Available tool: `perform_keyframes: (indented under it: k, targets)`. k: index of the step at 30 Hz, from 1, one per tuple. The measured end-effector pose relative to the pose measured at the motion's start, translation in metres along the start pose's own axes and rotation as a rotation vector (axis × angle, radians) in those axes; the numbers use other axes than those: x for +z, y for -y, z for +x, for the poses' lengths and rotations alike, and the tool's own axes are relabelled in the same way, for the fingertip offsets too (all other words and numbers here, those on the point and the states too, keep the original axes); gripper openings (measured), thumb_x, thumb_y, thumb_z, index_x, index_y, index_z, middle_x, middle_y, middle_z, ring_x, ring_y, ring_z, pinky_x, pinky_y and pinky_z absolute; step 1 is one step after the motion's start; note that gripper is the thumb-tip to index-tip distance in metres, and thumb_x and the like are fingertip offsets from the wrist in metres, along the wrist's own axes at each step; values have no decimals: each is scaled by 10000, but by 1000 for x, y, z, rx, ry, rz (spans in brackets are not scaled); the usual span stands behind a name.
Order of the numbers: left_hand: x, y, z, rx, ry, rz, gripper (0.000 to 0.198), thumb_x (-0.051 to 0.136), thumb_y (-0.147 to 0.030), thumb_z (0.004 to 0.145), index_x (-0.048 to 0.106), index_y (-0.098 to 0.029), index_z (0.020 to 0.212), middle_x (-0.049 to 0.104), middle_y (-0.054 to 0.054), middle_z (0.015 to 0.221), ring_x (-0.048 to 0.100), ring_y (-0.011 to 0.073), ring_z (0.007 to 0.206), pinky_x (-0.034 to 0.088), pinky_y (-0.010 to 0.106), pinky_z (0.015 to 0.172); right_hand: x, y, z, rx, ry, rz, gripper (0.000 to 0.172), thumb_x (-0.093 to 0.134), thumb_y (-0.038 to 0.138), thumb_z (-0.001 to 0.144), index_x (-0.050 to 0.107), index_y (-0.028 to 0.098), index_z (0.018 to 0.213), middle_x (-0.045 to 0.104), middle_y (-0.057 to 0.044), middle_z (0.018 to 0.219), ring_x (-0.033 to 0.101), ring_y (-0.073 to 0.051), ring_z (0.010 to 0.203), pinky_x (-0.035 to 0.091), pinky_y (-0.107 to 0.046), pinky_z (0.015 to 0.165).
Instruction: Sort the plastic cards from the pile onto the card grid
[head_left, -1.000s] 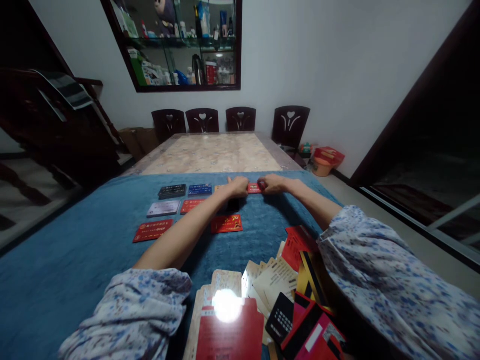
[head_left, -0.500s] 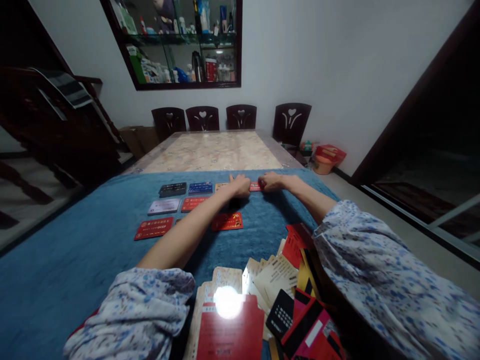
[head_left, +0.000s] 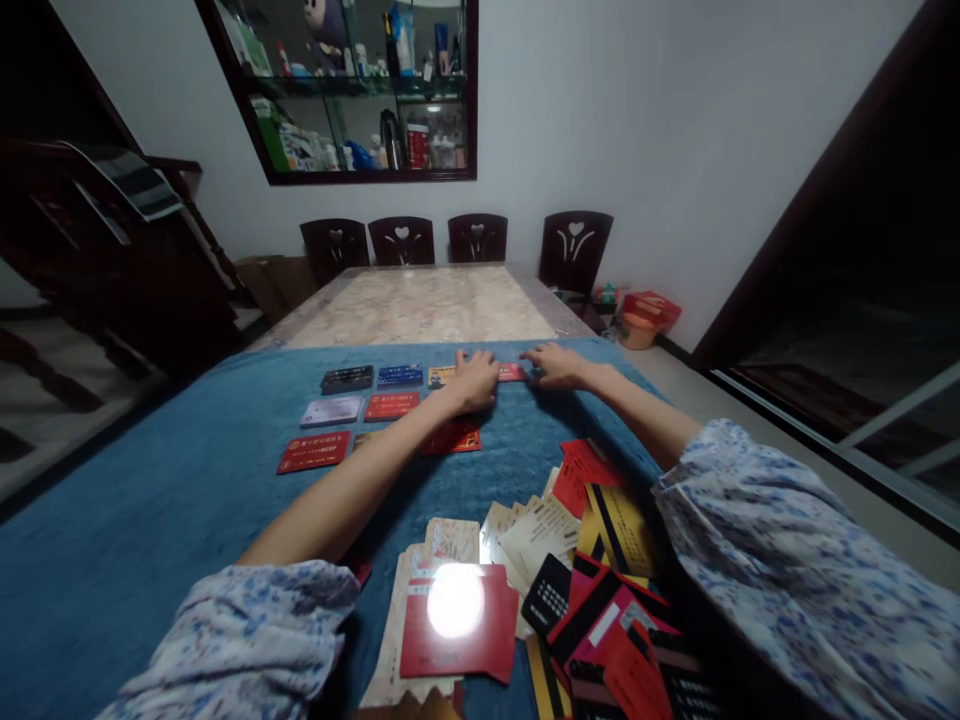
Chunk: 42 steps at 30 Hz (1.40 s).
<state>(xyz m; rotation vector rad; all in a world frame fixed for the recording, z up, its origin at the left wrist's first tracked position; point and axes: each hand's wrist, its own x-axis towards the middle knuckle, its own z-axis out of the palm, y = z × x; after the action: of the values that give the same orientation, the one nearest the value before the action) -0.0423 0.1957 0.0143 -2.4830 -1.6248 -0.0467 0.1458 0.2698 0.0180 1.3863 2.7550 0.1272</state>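
Note:
My left hand (head_left: 477,382) lies over the back row of cards with its fingers apart, at the left end of a red card (head_left: 511,372). To the right of that card, my right hand (head_left: 556,367) hovers low with its fingers loosely spread. A yellow card (head_left: 439,377), a blue card (head_left: 400,376) and a black card stack (head_left: 347,379) continue the row leftward. Nearer are a pale card stack (head_left: 332,411) and a red card (head_left: 392,405). Nearest are another red card (head_left: 313,452) and a red-gold card (head_left: 459,438), partly behind my left arm.
Close to me lie loose red cards (head_left: 450,650) with a bright glare, a black card (head_left: 550,595), a gold card (head_left: 624,525) and other mixed cards. A blue cloth (head_left: 187,480) covers the near part of the table (head_left: 442,300). Several dark chairs (head_left: 577,245) stand beyond.
My right hand's fingers have loosened and moved slightly off the red card's right end. My left hand has flattened beside it. The view has tilted slightly, showing more of the near cards.

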Motion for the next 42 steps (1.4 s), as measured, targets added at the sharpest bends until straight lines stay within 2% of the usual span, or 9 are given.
perform_keyframes:
  k: [4, 11, 24, 29, 36, 39, 42]
  targets:
    - [-4, -13, -12, 36, -17, -29, 387, 525, -108, 787, 566, -110, 1172, 534, 196, 1260, 465, 328, 1187, 322, 572, 1029, -4, -1, -24, 7, -10, 14, 547, 567, 279, 854, 510, 198, 1392, 591, -164, 1286, 520, -328, 1184, 482, -405, 864]
    - [-5, -31, -32, 93, -23, -77, 342, 521, -112, 803, 574, -115, 1140, 508, 198, 1299, 436, 335, 1236, 301, 588, 1043, -6, 1, -60, -27, -67, 25, 452, 579, 262, 862, 569, 220, 1312, 609, -129, 1228, 525, -289, 1144, 456, -374, 848]
    - [-13, -71, -74, 174, -44, -118, 296, 510, -119, 815, 596, -144, 1098, 511, 178, 1305, 456, 311, 1217, 284, 577, 1043, -7, 25, -129, -44, -116, 31, 317, 545, 235, 893, 643, 220, 1194, 620, -117, 1154, 522, -273, 1090, 392, -368, 814]
    - [-20, -89, -89, 214, -53, -148, 274, 512, -141, 848, 611, -150, 1103, 520, 163, 1309, 466, 305, 1205, 279, 583, 1050, 1, 30, -156, -70, -151, 53, 279, 516, 243, 914, 662, 230, 1152, 633, -109, 1110, 525, -251, 1040, 368, -342, 786]
    - [-36, -116, -106, 269, 0, -187, 220, 537, -157, 847, 634, -145, 1044, 569, 132, 1257, 485, 281, 1171, 282, 567, 1049, 15, 33, -185, -95, -221, 61, 260, 463, 221, 938, 675, 217, 1089, 631, -102, 1044, 506, -228, 950, 344, -327, 732]
    - [-38, -129, -111, 313, 13, -207, 262, 577, -173, 831, 630, -169, 1087, 585, 107, 1240, 477, 280, 1165, 289, 555, 1031, 21, 36, -197, -107, -234, 74, 240, 488, 198, 928, 681, 223, 1070, 636, -93, 1018, 498, -217, 940, 336, -316, 727]
    - [-35, -142, -114, 388, 21, -219, 257, 525, -168, 869, 632, -198, 1100, 595, 90, 1247, 465, 275, 1159, 287, 545, 1015, 30, 38, -206, -127, -256, 119, 214, 517, 187, 911, 697, 215, 1022, 639, -97, 1007, 492, -220, 942, 355, -320, 738]
